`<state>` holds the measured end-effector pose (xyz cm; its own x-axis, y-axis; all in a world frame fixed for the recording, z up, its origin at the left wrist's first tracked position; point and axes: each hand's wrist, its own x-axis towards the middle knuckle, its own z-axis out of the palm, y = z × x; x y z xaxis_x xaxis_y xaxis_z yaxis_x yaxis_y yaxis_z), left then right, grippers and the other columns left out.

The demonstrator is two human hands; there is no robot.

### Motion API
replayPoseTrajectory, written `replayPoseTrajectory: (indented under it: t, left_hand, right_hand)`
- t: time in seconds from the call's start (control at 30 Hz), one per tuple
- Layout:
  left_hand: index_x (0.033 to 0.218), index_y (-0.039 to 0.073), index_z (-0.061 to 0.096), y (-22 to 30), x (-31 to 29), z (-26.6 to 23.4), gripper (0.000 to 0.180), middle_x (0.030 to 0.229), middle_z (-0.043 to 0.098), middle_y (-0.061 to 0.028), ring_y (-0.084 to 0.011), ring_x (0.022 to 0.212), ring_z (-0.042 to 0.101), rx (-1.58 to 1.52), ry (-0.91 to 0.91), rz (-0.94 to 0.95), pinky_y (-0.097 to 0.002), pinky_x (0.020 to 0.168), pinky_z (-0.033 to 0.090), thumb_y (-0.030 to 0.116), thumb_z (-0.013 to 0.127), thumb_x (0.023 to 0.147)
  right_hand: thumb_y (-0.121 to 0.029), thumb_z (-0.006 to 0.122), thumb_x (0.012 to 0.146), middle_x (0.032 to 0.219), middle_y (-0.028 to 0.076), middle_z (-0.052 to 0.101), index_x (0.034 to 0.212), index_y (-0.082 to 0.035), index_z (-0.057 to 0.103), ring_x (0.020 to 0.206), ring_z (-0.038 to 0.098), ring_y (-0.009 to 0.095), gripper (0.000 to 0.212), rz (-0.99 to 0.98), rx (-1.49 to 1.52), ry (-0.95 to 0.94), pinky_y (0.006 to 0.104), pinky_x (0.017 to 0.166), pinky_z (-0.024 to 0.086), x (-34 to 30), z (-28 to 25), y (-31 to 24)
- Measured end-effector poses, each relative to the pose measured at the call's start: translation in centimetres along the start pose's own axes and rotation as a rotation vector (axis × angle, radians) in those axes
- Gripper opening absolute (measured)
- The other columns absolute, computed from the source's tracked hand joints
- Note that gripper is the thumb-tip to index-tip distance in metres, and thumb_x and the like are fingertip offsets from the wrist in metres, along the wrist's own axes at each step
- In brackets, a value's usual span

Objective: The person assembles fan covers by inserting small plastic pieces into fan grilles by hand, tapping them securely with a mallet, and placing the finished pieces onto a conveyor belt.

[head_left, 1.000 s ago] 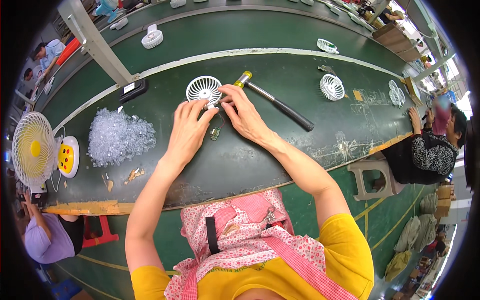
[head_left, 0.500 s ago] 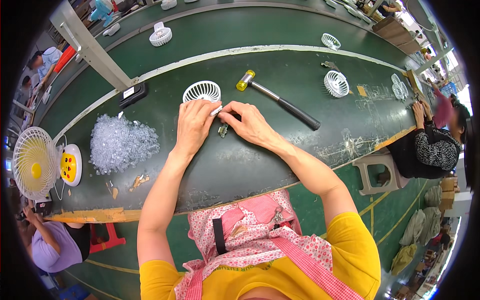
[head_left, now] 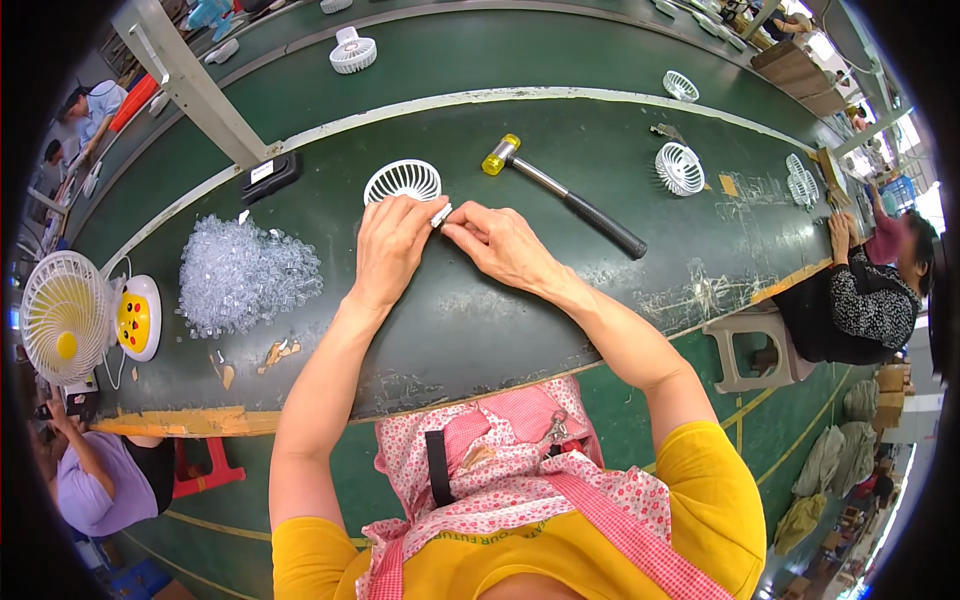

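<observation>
Over the dark green bench, my left hand (head_left: 388, 248) pinches a small white part (head_left: 441, 214) between thumb and forefinger. Closed fingertips of my right hand (head_left: 503, 246) meet the same part from the other side. Its exact kind is too small to make out. Just beyond my left fingers lies a round white fan grille (head_left: 403, 180), its near edge hidden by the hand. A mallet with yellow heads (head_left: 501, 154) and a black grip rests to the right of the grille.
Left of my arm is a heap of small clear plastic pieces (head_left: 245, 275), with a black case (head_left: 270, 177) behind. A white desk fan (head_left: 68, 318) stands far left. More white grilles (head_left: 680, 168) lie to the right. Beyond, a belt carries a small fan (head_left: 352, 52). Co-workers sit at both sides.
A small metallic piece that hung below my fingertips no longer shows. My hands stay together with the white part tilted more upright. The fan on the belt has shifted right.
</observation>
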<state>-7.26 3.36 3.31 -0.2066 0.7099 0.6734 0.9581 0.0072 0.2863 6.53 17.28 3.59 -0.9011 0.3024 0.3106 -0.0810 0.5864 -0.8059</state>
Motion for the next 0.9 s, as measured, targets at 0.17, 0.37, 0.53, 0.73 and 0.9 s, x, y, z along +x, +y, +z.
replayPoseTrajectory:
  t: [0.17,0.37,0.53,0.73,0.9]
  left_hand:
    - [0.103,0.007,0.068,0.1,0.1,-0.1,0.031,0.086,0.063,-0.0041,-0.0230,0.081,0.060,-0.034,0.071,0.041,-0.0372,0.074,0.044,-0.003,0.072,0.075]
    - [0.097,0.006,0.067,0.2,-0.1,-0.1,0.032,0.080,0.062,-0.0043,-0.0223,0.074,0.059,-0.175,0.102,0.041,-0.0363,0.071,0.044,-0.007,0.075,0.069]
    - [0.094,0.006,0.066,0.8,-0.3,0.1,0.029,0.081,0.063,-0.0042,-0.0206,0.074,0.059,-0.321,0.112,-0.056,-0.0347,0.072,0.045,-0.007,0.076,0.070]
    - [0.093,0.005,0.066,1.0,-0.4,-0.1,0.025,0.086,0.066,-0.0052,-0.0213,0.079,0.060,-0.457,0.137,-0.192,-0.0324,0.073,0.048,-0.007,0.077,0.073]
    - [0.093,0.005,0.067,1.9,0.0,-1.1,0.023,0.089,0.067,-0.0062,-0.0184,0.082,0.061,-0.499,0.114,-0.158,-0.0296,0.072,0.049,-0.005,0.078,0.075]
  right_hand:
    - [-0.014,0.066,0.096,0.063,-0.001,0.047,0.118,-0.001,0.059,0.060,0.040,0.007,0.027,0.125,0.089,0.055,0.0253,0.057,0.037,0.2,-0.9,-0.7]
    - [-0.016,0.069,0.095,0.074,-0.004,0.061,0.111,-0.002,0.067,0.069,0.050,0.003,0.021,0.296,0.353,-0.062,0.0244,0.064,0.044,0.7,-2.2,-1.2]
    - [-0.014,0.066,0.097,0.097,0.004,0.071,0.110,-0.001,0.069,0.090,0.062,0.007,0.018,0.257,0.650,-0.096,0.0243,0.084,0.050,0.4,-2.4,-0.3]
    - [-0.010,0.066,0.097,0.104,0.008,0.072,0.109,0.000,0.069,0.099,0.064,0.009,0.016,0.202,0.626,-0.112,0.0254,0.089,0.052,0.2,-2.6,-1.5]
    - [-0.006,0.067,0.095,0.094,0.007,0.074,0.102,0.003,0.069,0.088,0.065,0.008,0.010,0.042,0.463,-0.008,0.0239,0.080,0.054,-0.5,-2.7,-3.4]
